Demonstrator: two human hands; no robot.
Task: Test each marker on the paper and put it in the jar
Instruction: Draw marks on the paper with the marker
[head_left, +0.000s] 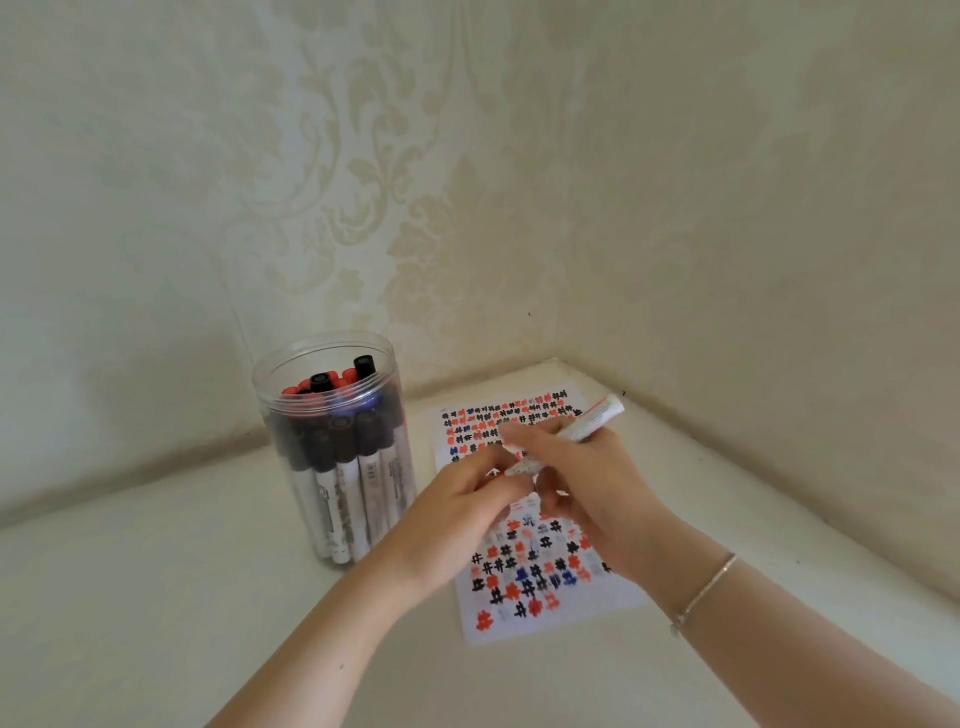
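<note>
The right hand (587, 483) grips a white marker (566, 434) over the paper (540, 519). The left hand (467, 499) pinches its low end, maybe the cap; it is blurry. The jar (337, 447) stands at nine o'clock. A hard tug could smear ink on fingers.

My marker (571, 434) is a white barrel, blurred, slanting above the paper (540, 519), its far end up and right. The paper lies flat just right of the jar (337, 447), covered in rows of red, black and blue hash marks. The clear, open jar stands upright, packed with capped markers.
</note>
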